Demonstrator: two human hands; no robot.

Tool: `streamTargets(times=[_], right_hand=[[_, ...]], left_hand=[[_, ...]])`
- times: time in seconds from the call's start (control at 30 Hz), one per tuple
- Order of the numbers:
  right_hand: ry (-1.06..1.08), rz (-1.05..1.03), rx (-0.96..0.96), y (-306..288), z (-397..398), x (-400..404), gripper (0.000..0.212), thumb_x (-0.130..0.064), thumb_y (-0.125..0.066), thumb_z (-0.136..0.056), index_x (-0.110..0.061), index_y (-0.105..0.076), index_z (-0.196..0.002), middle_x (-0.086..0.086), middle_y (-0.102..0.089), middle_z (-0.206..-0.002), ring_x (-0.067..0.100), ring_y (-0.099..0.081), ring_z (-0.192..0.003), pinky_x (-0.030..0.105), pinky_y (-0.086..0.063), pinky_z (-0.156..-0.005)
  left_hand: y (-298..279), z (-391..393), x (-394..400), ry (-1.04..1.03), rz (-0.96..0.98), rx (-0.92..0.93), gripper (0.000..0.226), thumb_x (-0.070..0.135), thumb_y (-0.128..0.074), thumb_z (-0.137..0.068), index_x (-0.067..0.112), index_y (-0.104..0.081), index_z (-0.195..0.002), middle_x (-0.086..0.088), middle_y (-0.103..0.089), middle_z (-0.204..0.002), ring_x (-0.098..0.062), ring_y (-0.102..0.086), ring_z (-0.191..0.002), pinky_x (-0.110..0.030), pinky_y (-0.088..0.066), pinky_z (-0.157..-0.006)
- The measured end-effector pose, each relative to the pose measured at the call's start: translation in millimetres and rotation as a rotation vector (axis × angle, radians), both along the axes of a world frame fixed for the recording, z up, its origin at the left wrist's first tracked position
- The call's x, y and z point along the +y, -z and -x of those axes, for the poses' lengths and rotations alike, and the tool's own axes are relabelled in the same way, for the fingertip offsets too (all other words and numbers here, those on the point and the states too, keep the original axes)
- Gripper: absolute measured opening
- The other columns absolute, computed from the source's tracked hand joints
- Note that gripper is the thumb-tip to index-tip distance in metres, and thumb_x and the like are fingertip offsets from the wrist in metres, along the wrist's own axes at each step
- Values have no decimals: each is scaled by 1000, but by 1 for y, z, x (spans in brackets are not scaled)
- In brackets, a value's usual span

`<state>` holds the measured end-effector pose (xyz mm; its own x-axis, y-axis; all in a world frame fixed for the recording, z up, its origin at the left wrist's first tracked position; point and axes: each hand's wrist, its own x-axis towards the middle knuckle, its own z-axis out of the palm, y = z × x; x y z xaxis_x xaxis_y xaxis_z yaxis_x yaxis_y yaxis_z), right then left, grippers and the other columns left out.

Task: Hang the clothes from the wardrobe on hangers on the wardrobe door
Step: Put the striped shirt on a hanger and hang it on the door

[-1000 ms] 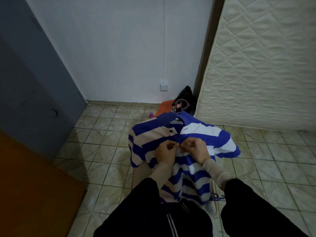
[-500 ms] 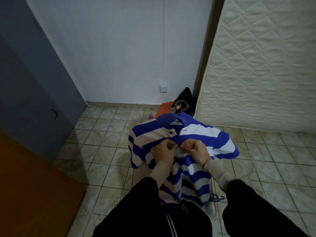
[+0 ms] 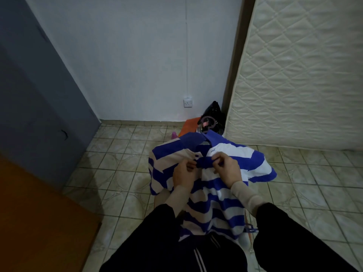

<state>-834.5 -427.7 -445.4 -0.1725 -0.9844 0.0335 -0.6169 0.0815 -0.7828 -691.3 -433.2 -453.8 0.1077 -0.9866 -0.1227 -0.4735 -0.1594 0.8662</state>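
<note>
shirt (image 3: 220, 197): blue-white stripes | mattress (image 3: 298, 71): cream, diamond-quilted | sleeves (image 3: 153, 240): black

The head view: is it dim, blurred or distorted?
Head view: dim overall; wide-angle lens bows the white quilted mattress; blue-and-white striped polo shirt and both hands, left and right, look reasonably sharp; no glare.
</note>
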Motion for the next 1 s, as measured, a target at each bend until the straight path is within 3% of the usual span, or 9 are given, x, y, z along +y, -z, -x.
streamTargets(times=[0.07, 0.2, 0.3, 0.43, 0.57, 0.67, 0.77, 0.87, 1.0], right_hand=[[-34, 49, 60, -6, -1, -5, 20, -10, -47, -90, -24, -55, -102, 5, -65, -82, 22, -64, -71, 43, -53, -71], [-123, 33, 282, -17, -8, -16, 37, -18, -38, -96, -33, -43, -130, 5, -62, -111, 26, -60, -97, 44, -51, -76], [-62, -25, 450, -19, -9, -22, 29, -26, -38, -97, -22, -49, -124, 7, -59, -114, 28, -58, -101, 40, -50, -74], [65, -11, 408, -22, -11, -23, 27, -38, -48, -93, -15, -55, -104, 7, -61, -101, 27, -58, -95, 36, -46, -68], [174, 0, 235, -20, -11, -25, 13, -22, -52, -92, -10, -54, -95, 13, -63, -90, 30, -60, -84, 40, -49, -68], [274, 17, -91, -18, -9, -27, 17, -3, -61, -82, -6, -48, -92, 14, -61, -87, 29, -59, -83, 40, -49, -77], [394, -99, -280, -13, -3, -33, 18, -6, -73, -74, -3, -61, -87, 14, -67, -92, 26, -62, -90, 27, -45, -81], [424, -191, -486, -6, 2, -36, 17, -8, -77, -72, -14, -62, -66, 12, -67, -78, 22, -64, -70, 34, -53, -85], [441, -231, -696, -4, 3, -35, 19, -5, -77, -72, -14, -62, -65, 7, -63, -66, 16, -58, -56, 28, -54, -72]], left_hand=[[-7, -1, -6, 26, 51, -7, 15, 2, -58, -84, 13, -62, -94, 3, -61, -89, -11, -56, -83, -14, -42, -70], [-19, 1, -19, 49, 130, 21, 20, -1, -59, -83, 17, -64, -92, 3, -64, -90, -7, -58, -83, -9, -43, -69], [-21, 5, -27, 26, 119, -18, 13, 8, -62, -85, 16, -68, -93, -1, -69, -96, -11, -62, -88, -17, -46, -74], [-22, 8, -35, 27, 117, -113, 16, 15, -61, -87, 17, -71, -100, -1, -71, -102, -14, -63, -96, -23, -48, -80], [-22, 15, -39, 26, 121, -198, 18, 18, -60, -88, 18, -71, -103, 0, -71, -105, -15, -64, -99, -25, -48, -81], [-21, 19, -43, -17, 128, -236, 14, 20, -62, -87, 18, -71, -97, 0, -72, -100, -17, -64, -95, -28, -50, -78], [-19, 21, -46, -47, 107, -258, 11, 22, -63, -86, 17, -70, -93, -1, -71, -98, -17, -64, -93, -29, -49, -76], [-16, 23, -48, -49, 87, -230, 13, 23, -60, -89, 13, -68, -94, -3, -70, -99, -18, -63, -93, -26, -43, -72], [-14, 25, -47, -53, 61, -102, 18, 24, -60, -89, 9, -66, -97, -7, -69, -100, -21, -62, -94, -27, -43, -74]])
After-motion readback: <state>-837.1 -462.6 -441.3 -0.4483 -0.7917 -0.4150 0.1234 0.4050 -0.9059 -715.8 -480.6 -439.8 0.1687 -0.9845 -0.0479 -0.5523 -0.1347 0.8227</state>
